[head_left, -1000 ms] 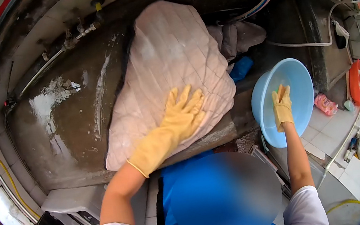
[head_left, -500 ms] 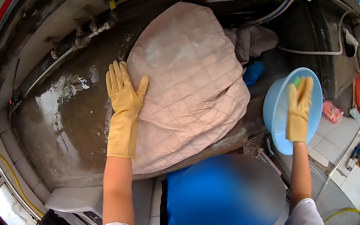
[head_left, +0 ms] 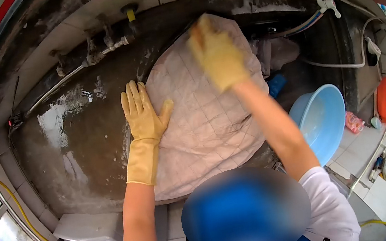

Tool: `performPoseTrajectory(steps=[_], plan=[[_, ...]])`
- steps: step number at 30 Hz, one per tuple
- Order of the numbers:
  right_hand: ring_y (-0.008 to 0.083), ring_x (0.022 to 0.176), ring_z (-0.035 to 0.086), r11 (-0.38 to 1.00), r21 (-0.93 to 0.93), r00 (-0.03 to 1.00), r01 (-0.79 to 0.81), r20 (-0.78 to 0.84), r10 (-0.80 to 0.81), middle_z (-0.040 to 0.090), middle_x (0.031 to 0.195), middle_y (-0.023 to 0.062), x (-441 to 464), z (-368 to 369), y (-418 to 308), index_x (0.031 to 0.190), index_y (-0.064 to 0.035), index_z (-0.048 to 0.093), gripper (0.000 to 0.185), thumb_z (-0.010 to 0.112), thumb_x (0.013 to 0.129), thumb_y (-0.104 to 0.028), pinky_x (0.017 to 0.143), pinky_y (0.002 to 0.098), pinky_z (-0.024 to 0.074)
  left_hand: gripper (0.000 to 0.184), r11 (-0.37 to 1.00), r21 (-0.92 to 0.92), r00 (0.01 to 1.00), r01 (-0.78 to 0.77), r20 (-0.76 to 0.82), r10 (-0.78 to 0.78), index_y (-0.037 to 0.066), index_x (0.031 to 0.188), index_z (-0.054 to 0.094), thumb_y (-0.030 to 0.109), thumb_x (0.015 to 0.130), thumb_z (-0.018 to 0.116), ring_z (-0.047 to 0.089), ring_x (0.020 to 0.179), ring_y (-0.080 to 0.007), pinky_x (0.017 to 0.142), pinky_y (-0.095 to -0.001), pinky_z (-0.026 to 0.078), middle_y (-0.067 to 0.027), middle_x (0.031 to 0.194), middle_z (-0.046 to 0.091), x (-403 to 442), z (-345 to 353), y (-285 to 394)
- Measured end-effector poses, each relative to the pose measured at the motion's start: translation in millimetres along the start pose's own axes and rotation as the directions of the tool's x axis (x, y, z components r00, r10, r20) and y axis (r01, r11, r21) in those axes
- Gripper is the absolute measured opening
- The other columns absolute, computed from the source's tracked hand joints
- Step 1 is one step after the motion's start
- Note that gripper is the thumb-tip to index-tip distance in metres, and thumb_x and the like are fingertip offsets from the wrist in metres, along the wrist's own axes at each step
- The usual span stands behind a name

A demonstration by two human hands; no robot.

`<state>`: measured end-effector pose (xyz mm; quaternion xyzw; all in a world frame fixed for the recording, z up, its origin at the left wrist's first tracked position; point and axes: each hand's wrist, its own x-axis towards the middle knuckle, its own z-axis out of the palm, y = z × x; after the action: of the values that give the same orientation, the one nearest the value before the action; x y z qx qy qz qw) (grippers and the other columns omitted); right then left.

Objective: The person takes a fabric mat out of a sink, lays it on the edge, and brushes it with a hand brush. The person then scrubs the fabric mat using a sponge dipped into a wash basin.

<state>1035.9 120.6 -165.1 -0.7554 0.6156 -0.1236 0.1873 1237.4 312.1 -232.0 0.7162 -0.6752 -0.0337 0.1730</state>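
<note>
A pale pink quilted cloth (head_left: 197,115) lies wet and spread over a dark, wet slab (head_left: 92,150). My left hand (head_left: 140,111), in a yellow rubber glove, rests flat with fingers stretched along the cloth's left edge. Over the cloth's far part is my right hand (head_left: 221,56), gloved the same way and smeared by motion. Its fingers look bent around something; an orange-brown edge shows at their left side, too blurred to name. To the right of the cloth stands a light blue basin (head_left: 325,120) with whitish liquid in it.
A tap (head_left: 325,3) with a hose is on the back wall at right. Pipes (head_left: 94,58) run along the wall at left. A red dustpan-like thing (head_left: 384,97) and a pink bag (head_left: 354,122) are on the right. A grey-white appliance (head_left: 89,230) stands at lower left.
My right hand has moved from over the basin, up and left onto the far part of the cloth. My left hand stays flat at the cloth's left edge. The view has shifted slightly.
</note>
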Motion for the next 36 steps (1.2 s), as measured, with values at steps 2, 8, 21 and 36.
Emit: performPoseTrajectory(steps=[2, 8, 21, 36], plan=[[0.0394, 0.093, 0.075, 0.985, -0.075, 0.976, 0.153, 0.169, -0.139, 0.072, 0.101, 0.0212, -17.1, -6.2, -30.4, 0.132, -0.0099, 0.057, 0.033, 0.054, 0.106, -0.031, 0.073, 0.0531, 0.0613, 0.09, 1.0, -0.013, 1.0, 0.008, -0.023, -0.008, -0.015, 0.151, 0.046, 0.049, 0.093, 0.074, 0.04, 0.149, -0.0527, 0.127, -0.0595, 0.027, -0.0383, 0.159, 0.043, 1.0, 2.1, 1.0], [0.0372, 0.089, 0.075, 0.984, -0.035, 0.909, 0.175, 0.391, -0.147, 0.072, 0.097, 0.0204, -12.8, -14.6, -59.2, 0.137, -0.0113, 0.056, 0.041, 0.049, 0.111, -0.041, 0.067, 0.0508, 0.061, 0.099, 0.997, 0.014, 0.995, 0.072, -0.068, -0.071, -0.016, 0.144, 0.051, 0.057, 0.085, 0.081, 0.044, 0.146, -0.0522, 0.125, -0.0595, 0.034, -0.0382, 0.153, 0.048, 3.5, -3.7, 4.6], [0.0379, 0.117, 0.071, 0.993, 0.03, 0.803, 0.115, 0.586, -0.11, 0.07, 0.122, 0.0255, -29.6, -5.5, -100.8, 0.131, -0.0097, 0.053, 0.043, 0.06, 0.105, -0.043, 0.087, 0.0475, 0.0609, 0.098, 0.996, 0.087, 0.998, 0.004, -0.058, 0.001, -0.019, 0.141, 0.052, 0.056, 0.085, 0.081, 0.044, 0.145, -0.0537, 0.125, -0.0601, 0.034, -0.0391, 0.154, 0.047, 2.6, 4.2, -3.2], [0.0562, 0.125, 0.054, 0.976, 0.197, 0.995, 0.098, -0.024, -0.095, 0.048, 0.142, 0.0365, 50.9, 33.9, 24.0, 0.147, -0.0083, 0.052, 0.048, 0.047, 0.111, -0.04, 0.103, 0.0685, 0.0431, 0.102, 0.996, 0.02, 0.996, 0.087, 0.015, -0.087, -0.019, 0.147, 0.047, 0.056, 0.086, 0.08, 0.039, 0.149, -0.0523, 0.128, -0.0585, 0.029, -0.0382, 0.157, 0.044, -1.4, 4.0, -5.8]])
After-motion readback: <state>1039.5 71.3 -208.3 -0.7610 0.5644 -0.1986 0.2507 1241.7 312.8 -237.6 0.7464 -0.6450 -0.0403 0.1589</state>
